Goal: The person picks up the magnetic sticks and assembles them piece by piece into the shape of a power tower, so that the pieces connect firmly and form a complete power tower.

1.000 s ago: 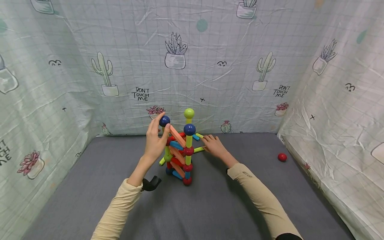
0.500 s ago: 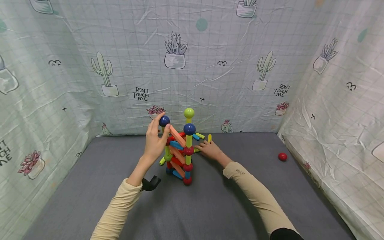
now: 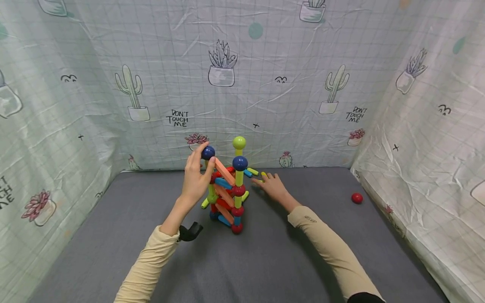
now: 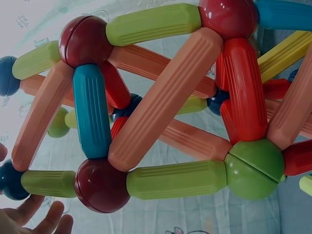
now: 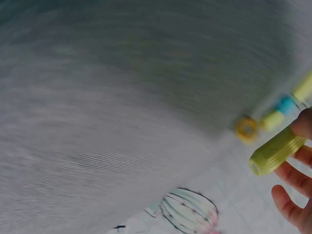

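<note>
A tower of magnetic sticks and balls (image 3: pixel 224 191) stands upright mid-table. My left hand (image 3: pixel 195 179) holds the dark blue ball (image 3: pixel 208 152) at its upper left corner, fingers behind and thumb in front. In the left wrist view the fingers reach that blue ball (image 4: pixel 13 180), above a short green stick (image 4: pixel 48 184). Right of the tower, my right hand (image 3: pixel 275 189) pinches a yellow-green magnetic stick (image 5: pixel 275 152) between thumb and fingers. The right wrist view shows this stick apart from the other pieces; the hand covers most of it in the head view.
Behind the tower lie a blue stick (image 3: pixel 248 173) and a light green stick (image 3: pixel 252 171). A yellow stick (image 3: pixel 263 173) shows beyond the right fingers. Another green stick (image 3: pixel 245 195) lies against the tower's right side. A red ball (image 3: pixel 357 198) rests far right. Patterned cloth (image 3: pixel 265 105) hangs behind.
My right hand first moved left toward the tower's side, then drew back right with a yellow-green stick. The left hand has kept its hold on the blue ball.
</note>
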{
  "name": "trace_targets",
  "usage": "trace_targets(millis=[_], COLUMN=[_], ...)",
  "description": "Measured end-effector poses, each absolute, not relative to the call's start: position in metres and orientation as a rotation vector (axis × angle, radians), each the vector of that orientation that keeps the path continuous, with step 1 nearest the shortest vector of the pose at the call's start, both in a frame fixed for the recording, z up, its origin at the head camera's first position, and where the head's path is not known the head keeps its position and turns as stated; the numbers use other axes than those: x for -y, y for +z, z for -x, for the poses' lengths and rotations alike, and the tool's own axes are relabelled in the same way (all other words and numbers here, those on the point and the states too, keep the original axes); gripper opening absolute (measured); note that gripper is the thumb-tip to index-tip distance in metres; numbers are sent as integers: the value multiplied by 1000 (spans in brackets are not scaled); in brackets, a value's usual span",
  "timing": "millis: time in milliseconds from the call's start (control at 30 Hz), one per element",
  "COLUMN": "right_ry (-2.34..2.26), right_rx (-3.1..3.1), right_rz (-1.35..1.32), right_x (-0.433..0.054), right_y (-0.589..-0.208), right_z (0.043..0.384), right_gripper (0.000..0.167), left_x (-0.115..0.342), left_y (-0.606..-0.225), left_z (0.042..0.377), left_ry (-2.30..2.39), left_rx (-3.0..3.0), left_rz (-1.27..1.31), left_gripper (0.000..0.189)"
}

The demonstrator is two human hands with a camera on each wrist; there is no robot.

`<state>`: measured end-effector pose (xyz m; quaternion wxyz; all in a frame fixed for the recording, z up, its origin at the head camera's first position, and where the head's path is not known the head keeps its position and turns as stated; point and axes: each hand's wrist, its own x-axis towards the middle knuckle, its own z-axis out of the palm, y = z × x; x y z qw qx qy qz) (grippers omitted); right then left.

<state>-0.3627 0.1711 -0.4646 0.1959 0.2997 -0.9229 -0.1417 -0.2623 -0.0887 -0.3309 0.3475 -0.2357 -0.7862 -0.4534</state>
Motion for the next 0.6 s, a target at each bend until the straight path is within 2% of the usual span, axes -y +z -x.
trace_targets(millis=[133, 233, 433, 600], right_ry=[-55, 266, 649, 739], right_rx=[2582, 2509, 2236, 2145], right_rz=[-776, -806, -1003, -1220], right_x=[-169, -165, -152, -131], right_y=[-426, -375, -271, -223], right_z=[361, 353, 324, 308], right_gripper=[39, 40, 49, 44], left_x=[88, 89, 90, 91], left_y=[-331, -332, -334, -334], left_z=[263, 265, 266, 266], left_ry=[-1175, -1172, -1168, -1161], left_rx=[2025, 2016, 2007, 1995], left_rz=[618, 621, 620, 622], left_gripper=[40, 40, 38, 38])
